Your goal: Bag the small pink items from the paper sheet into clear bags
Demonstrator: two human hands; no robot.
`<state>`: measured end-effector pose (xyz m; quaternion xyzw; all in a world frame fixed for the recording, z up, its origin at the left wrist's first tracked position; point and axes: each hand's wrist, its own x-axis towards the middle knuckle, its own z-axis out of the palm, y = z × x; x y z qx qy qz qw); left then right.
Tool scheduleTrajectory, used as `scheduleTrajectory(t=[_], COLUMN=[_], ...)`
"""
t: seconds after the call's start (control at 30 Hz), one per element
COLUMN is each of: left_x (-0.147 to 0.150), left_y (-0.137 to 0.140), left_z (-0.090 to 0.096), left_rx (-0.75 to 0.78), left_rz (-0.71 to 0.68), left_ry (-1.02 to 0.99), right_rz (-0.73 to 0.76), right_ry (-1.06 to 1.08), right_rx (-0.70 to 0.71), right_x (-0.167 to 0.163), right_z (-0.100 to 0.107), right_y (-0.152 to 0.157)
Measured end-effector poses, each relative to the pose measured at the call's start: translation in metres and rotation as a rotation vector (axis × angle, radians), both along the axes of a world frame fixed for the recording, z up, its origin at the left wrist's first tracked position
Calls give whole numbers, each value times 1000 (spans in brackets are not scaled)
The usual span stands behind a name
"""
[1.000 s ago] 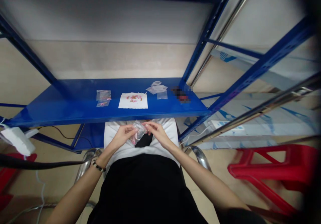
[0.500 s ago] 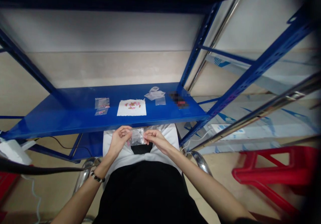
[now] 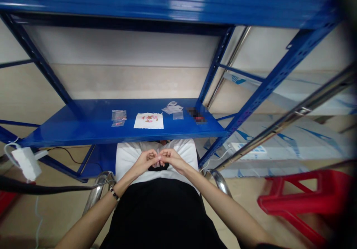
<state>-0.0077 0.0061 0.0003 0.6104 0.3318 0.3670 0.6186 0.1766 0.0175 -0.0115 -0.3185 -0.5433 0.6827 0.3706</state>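
Above my lap, just in front of the blue shelf point(image 3: 92, 124), my left hand point(image 3: 147, 159) and my right hand point(image 3: 172, 158) meet with fingertips pinched. Between them they hold a small clear plastic bag point(image 3: 158, 156), mostly hidden by the fingers. On the shelf lies a white paper sheet point(image 3: 139, 123) with small pink and brown pieces point(image 3: 150, 118) scattered over it. Left of it rest clear bags with pink pieces inside point(image 3: 119, 118). A loose pile of flat clear bags point(image 3: 173, 109) lies to the sheet's right.
A dark, pixelated item point(image 3: 196, 115) sits at the shelf's right end. Blue uprights point(image 3: 267, 79) frame the shelf, with a beam point(image 3: 111, 5) overhead. At right stands a red stool point(image 3: 295, 195); a white plug-like device point(image 3: 27, 164) hangs at left.
My hands have come together, and the bag that was spread flat between them is now bunched and mostly covered. The camera view has shifted, showing more of the upper beam.
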Motion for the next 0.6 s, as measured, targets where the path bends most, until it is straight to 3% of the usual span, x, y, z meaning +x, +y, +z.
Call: scheduleTrajectory(t=[0.23, 0.4, 0.6], left_x=[-8, -9, -7], left_y=[20, 18, 9], left_z=[0, -4, -11], left_rx=[14, 55, -83], left_rz=[-41, -57, -91], left_ry=[76, 102, 53], right_rz=[6, -7, -77], right_ry=[-45, -105, -93], right_rx=[25, 6, 20], right_x=[1, -2, -7], right_z=[3, 2, -11], right_y=[15, 9, 4])
